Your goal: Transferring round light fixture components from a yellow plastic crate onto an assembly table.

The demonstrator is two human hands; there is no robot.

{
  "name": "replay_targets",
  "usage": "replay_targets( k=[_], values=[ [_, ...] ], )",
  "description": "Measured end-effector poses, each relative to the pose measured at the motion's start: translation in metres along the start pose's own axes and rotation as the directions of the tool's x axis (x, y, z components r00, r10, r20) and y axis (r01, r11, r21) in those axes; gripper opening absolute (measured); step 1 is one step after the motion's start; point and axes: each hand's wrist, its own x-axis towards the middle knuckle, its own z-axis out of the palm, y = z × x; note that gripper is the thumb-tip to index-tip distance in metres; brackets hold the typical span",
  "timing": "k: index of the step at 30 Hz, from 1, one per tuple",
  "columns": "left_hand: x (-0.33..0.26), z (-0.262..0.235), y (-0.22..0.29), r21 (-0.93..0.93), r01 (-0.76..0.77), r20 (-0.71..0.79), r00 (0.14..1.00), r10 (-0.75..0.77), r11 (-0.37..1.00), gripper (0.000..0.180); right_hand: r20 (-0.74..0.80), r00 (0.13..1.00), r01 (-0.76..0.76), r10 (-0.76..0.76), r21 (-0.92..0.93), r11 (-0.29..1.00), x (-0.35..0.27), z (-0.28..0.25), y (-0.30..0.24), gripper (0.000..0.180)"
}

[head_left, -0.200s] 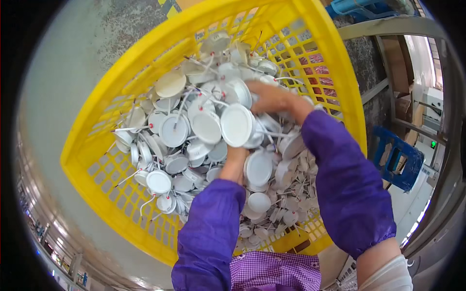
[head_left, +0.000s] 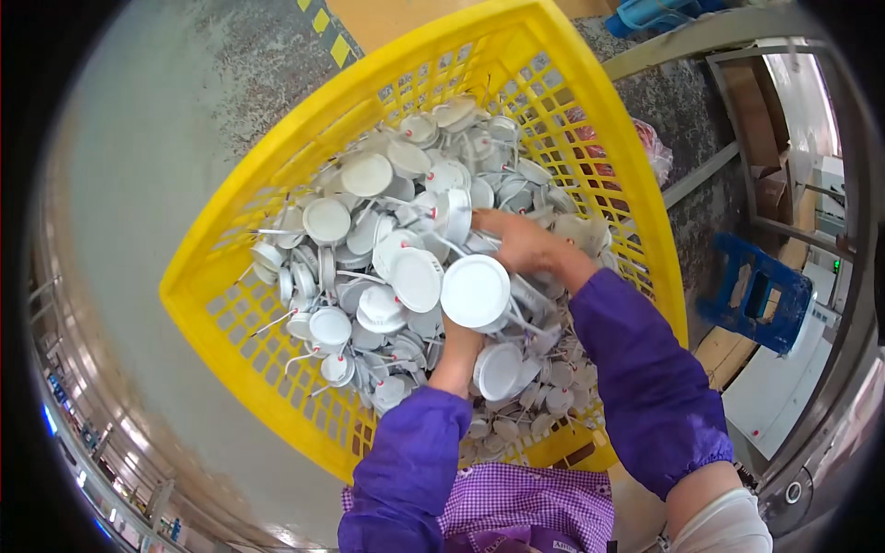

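Round white LED downlights [head_left: 365,174] with short white leads lie heaped in a yellow plastic basket [head_left: 227,183]. My left hand [head_left: 458,358] reaches up from below into the heap, closed on a downlight [head_left: 475,291] whose flat face is turned up; that lamp hides my fingers. My right hand [head_left: 522,243] comes in from the right. It is closed at the rim of another downlight [head_left: 454,217], which stands on edge just above the first; its fingertips are partly hidden. Purple sleeves cover both forearms.
Smaller white round pieces [head_left: 559,399] fill the basket's near right part. A blue plastic stool [head_left: 758,293] stands to the right, beside a grey metal frame [head_left: 701,175]. Past the basket's right wall lies a pinkish plastic bag [head_left: 653,150]. Yellow floor stripes [head_left: 340,50] show at the top.
The view has shifted, so the basket sits further right. Both hands keep to the same downlights, and the lamp over my left hand looks larger. My right hand's blur has cleared.
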Motion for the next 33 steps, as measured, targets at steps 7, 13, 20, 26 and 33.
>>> replay_targets(
  k=[7, 13, 20, 26, 33],
  values=[
    [-0.117, 0.023, 0.115, -0.093, 0.160, -0.112, 0.979, -0.170, 0.983, 0.028, -0.118, 0.980, 0.182, -0.158, 0.226, 0.957, -0.100, 0.005, -0.063, 0.048],
    [-0.199, 0.070, 0.243, 0.269, -0.088, 0.019, 0.996, 0.086, 0.959, 0.037, -0.377, 0.899, 0.339, -0.222, 0.282, 0.897, -0.220, -0.058, -0.167, 0.043],
    [-0.280, 0.174, 0.408, 0.309, -0.171, 0.279, 0.957, 0.082, 0.936, 0.046, -0.542, 0.840, 0.258, -0.036, 0.339, 0.905, -0.371, -0.170, -0.258, 0.057],
    [-0.281, 0.304, 0.491, -0.073, 0.167, 0.598, 0.796, -0.091, 0.983, 0.040, -0.735, 0.656, 0.532, 0.173, 0.613, 0.584, -0.498, -0.270, -0.259, 0.055],
    [-0.193, 0.550, 0.460, 0.264, -0.577, 0.859, 0.504, 0.083, 0.773, 0.038, -0.746, 0.411, 0.742, 0.524, 0.608, 0.282, -0.633, -0.364, -0.160, 0.028]
  ],
)
